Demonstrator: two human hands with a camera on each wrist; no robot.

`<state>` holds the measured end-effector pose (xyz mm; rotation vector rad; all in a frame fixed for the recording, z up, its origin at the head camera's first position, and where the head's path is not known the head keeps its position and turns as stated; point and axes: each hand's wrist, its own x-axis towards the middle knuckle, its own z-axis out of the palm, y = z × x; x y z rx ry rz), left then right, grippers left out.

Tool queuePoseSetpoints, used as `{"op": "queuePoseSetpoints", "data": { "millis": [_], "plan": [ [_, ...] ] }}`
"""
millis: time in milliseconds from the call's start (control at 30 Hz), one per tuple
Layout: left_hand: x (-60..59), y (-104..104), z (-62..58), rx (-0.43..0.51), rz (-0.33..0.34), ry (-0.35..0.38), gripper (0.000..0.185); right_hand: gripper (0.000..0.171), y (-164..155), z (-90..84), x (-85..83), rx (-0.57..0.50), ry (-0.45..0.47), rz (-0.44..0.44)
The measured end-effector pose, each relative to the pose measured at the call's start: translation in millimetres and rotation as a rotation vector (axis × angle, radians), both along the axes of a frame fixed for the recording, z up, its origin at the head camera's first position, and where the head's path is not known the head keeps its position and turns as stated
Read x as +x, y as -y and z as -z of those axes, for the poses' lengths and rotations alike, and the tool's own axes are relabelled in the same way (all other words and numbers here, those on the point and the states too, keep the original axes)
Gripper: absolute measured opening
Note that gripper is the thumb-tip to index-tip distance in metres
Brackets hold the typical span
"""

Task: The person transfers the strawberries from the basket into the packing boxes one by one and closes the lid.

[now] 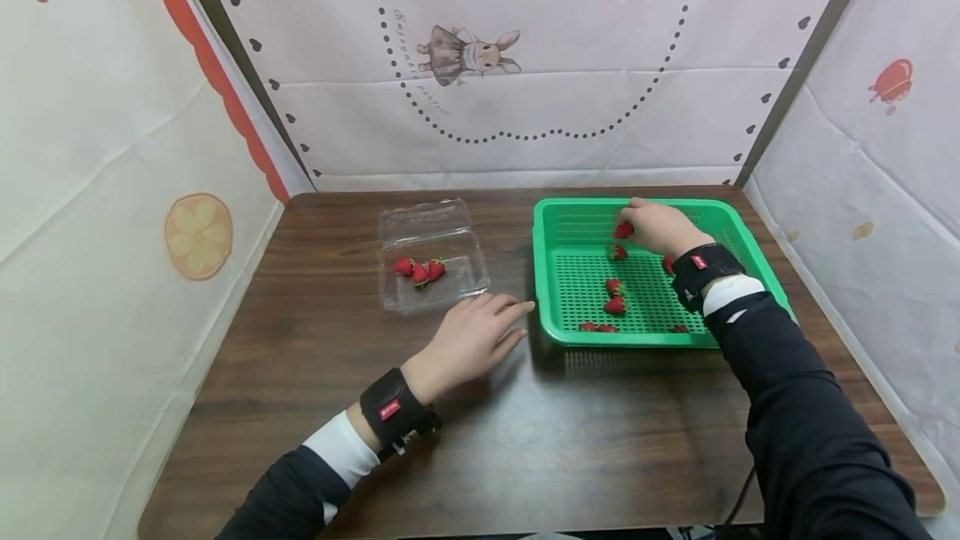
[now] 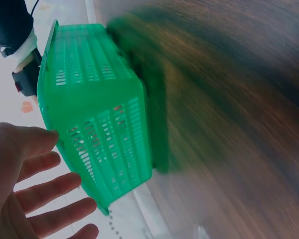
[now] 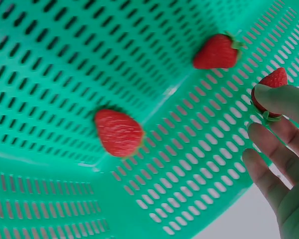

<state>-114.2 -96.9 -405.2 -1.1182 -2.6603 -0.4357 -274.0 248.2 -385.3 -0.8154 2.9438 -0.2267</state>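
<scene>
My right hand (image 1: 660, 228) reaches into the green basket (image 1: 550, 273) and pinches a strawberry (image 3: 275, 82) between thumb and fingers, near the far wall. Below that hand other strawberries (image 1: 615, 305) lie on the basket floor; two of them, one strawberry (image 3: 118, 133) and another strawberry (image 3: 217, 52), show large in the right wrist view. My left hand (image 1: 480, 335) hovers over the table beside the basket's left wall, fingers extended and holding nothing. Behind it, a clear plastic box (image 1: 469, 282) with its lid folded back holds three strawberries (image 1: 421, 275).
Both containers stand on a dark wooden table (image 1: 330, 340). Printed white cloth (image 1: 562, 107) hangs behind and on both sides of it. A black cable (image 1: 741, 497) hangs at the front edge near my right sleeve.
</scene>
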Motion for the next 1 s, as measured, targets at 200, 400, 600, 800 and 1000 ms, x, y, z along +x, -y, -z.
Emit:
{"op": "queuePoseSetpoints", "data": {
  "millis": [200, 400, 600, 800, 1000],
  "plan": [
    [1.1, 19.3, 0.4, -0.019, -0.075, 0.007, 0.039, 0.024, 11.9, -12.5, -7.0, -0.034, -0.013, -0.015],
    [2.9, 39.8, 2.4, -0.024, -0.137, -0.018, 0.037, 0.023, 28.4, -26.1, -13.4, -0.04, -0.061, -0.074],
    [1.4, 63.3, 0.3, -0.033, -0.221, -0.021, 0.035, 0.025, 49.7, -42.5, -18.9, -0.068, -0.091, -0.12],
    [1.8, 87.0, 0.0, -0.028, -0.318, 0.026, 0.034, 0.025, 73.7, -53.2, -22.9, -0.089, -0.135, -0.157],
    [4.5, 100.0, -0.6, -0.021, -0.377, 0.058, 0.035, 0.024, 103.9, -57.5, -24.9, -0.098, -0.144, -0.209]
  ]
}}
